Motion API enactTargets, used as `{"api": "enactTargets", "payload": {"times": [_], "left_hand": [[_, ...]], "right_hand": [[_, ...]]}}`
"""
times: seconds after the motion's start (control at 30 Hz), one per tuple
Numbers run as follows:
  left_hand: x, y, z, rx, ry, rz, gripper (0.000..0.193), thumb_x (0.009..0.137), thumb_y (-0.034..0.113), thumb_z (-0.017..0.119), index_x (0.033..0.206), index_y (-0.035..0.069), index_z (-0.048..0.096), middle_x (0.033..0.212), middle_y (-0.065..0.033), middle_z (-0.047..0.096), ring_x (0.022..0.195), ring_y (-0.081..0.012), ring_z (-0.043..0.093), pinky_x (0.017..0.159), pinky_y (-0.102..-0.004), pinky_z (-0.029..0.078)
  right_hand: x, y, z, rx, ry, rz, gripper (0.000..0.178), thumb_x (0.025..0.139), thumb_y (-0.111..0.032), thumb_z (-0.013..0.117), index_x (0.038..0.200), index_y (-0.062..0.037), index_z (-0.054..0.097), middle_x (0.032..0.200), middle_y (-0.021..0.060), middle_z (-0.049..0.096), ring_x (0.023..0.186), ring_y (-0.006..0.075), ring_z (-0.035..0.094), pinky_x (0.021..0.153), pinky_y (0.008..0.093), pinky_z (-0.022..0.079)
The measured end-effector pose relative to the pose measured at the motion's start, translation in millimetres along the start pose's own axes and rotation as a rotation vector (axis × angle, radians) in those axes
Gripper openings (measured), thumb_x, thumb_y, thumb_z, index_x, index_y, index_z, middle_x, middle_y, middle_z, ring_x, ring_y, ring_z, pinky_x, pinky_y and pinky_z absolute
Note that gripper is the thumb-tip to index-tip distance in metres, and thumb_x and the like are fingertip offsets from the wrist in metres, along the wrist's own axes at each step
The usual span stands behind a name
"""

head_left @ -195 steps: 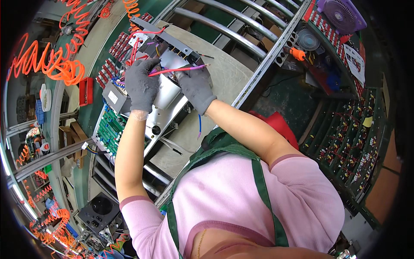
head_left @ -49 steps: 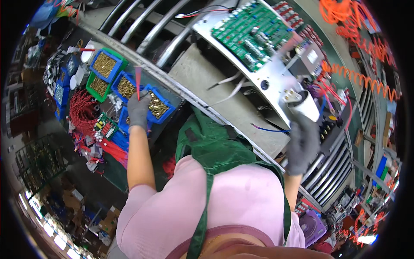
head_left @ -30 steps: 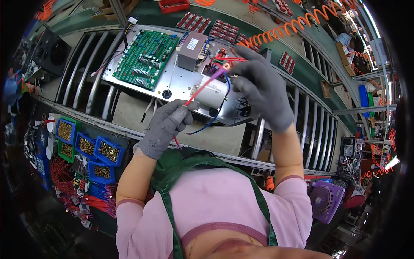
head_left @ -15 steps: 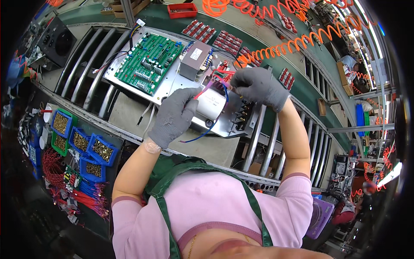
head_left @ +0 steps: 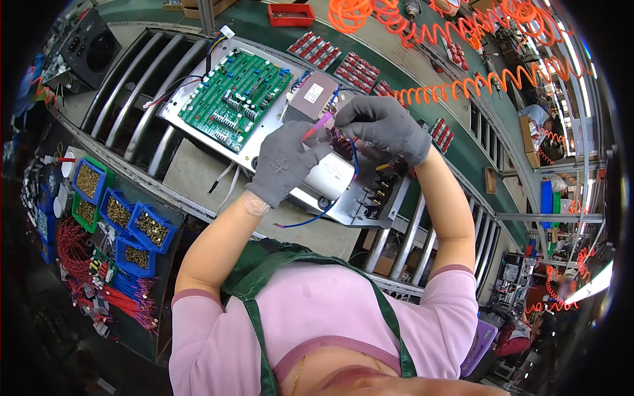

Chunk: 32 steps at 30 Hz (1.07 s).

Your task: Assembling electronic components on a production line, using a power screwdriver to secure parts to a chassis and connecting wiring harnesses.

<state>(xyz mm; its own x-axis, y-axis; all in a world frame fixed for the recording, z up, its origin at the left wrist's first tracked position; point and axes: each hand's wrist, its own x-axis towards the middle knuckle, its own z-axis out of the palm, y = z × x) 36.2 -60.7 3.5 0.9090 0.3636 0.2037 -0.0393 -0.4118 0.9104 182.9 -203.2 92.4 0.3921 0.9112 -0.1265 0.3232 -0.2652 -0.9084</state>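
Observation:
Both my hands wear grey gloves and work above a metal plate (head_left: pixel 247 162) carrying electrical parts. My left hand (head_left: pixel 285 162) pinches a red wire with a pink-purple sleeve (head_left: pixel 319 125) near its tip. Close to that sleeve, my right hand (head_left: pixel 386 130) has its fingers curled together; what they hold, if anything, is hidden. Below the hands lies a white cylindrical capacitor (head_left: pixel 330 177), and a blue wire (head_left: pixel 307 224) curves around it. A boxy transformer (head_left: pixel 310 96) stands behind my fingers, with a green circuit board (head_left: pixel 236 99) to its left.
The plate rests on a roller conveyor (head_left: pixel 125 125). Blue bins of brass screws (head_left: pixel 152 228) and bundled red wires (head_left: pixel 72 247) sit at the left. Rows of red-and-silver parts (head_left: pixel 358 70) lie on the green bench behind. Orange coiled hoses (head_left: pixel 489 78) hang across the upper right.
My right hand has shifted left, its fingers closer to my left hand. My left hand has moved slightly right, now partly over the capacitor. The whole view has tilted a little.

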Motion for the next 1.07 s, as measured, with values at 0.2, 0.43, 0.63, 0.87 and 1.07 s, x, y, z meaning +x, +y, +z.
{"api": "enactTargets", "payload": {"times": [0.2,0.43,0.63,0.87,1.07], "left_hand": [[-1,15,0,-0.112,-0.126,-0.175,0.040,0.069,0.026,0.076,0.099,0.003,0.064,0.084,-0.0105,0.062,0.069,-0.0219,0.061,0.065,-0.0337,0.049],[31,16,16,-0.165,-0.189,-0.149,0.038,0.069,0.024,0.075,0.100,0.005,0.066,0.087,-0.0140,0.062,0.079,-0.0255,0.062,0.073,-0.0351,0.049],[44,6,26,-0.021,-0.234,0.027,0.028,0.068,0.022,0.076,0.091,0.006,0.070,0.090,-0.0151,0.062,0.084,-0.0283,0.062,0.077,-0.0363,0.049],[47,3,14,-0.086,-0.314,-0.060,0.030,0.073,0.026,0.074,0.094,0.004,0.070,0.088,-0.0168,0.064,0.084,-0.0292,0.064,0.077,-0.0360,0.048],[44,10,10,-0.029,-0.324,-0.081,0.038,0.079,0.036,0.070,0.094,0.002,0.069,0.084,-0.0194,0.066,0.080,-0.0290,0.065,0.075,-0.0362,0.049]], "right_hand": [[4,-5,-9,0.120,-0.137,0.202,0.020,0.077,-0.004,0.067,0.096,-0.0006,0.064,0.087,0.0030,0.065,0.081,0.0098,0.059,0.074,0.0261,0.049],[-5,-4,-26,0.193,0.015,0.054,0.020,0.074,-0.003,0.068,0.093,0.0011,0.063,0.086,0.0054,0.064,0.080,0.0096,0.059,0.074,0.0255,0.049],[-12,-5,-32,0.085,-0.081,0.098,0.020,0.072,-0.005,0.071,0.088,0.0022,0.062,0.085,0.0055,0.062,0.077,0.0117,0.058,0.071,0.0273,0.048],[-4,-10,-16,-0.558,-0.203,-0.302,0.020,0.080,-0.018,0.067,0.099,-0.0136,0.067,0.090,0.0051,0.066,0.082,0.0244,0.062,0.074,0.0332,0.050],[-3,-12,-12,-0.622,-0.279,-0.290,0.021,0.082,-0.020,0.065,0.103,-0.0175,0.066,0.095,0.0036,0.067,0.085,0.0253,0.063,0.078,0.0360,0.049]]}}
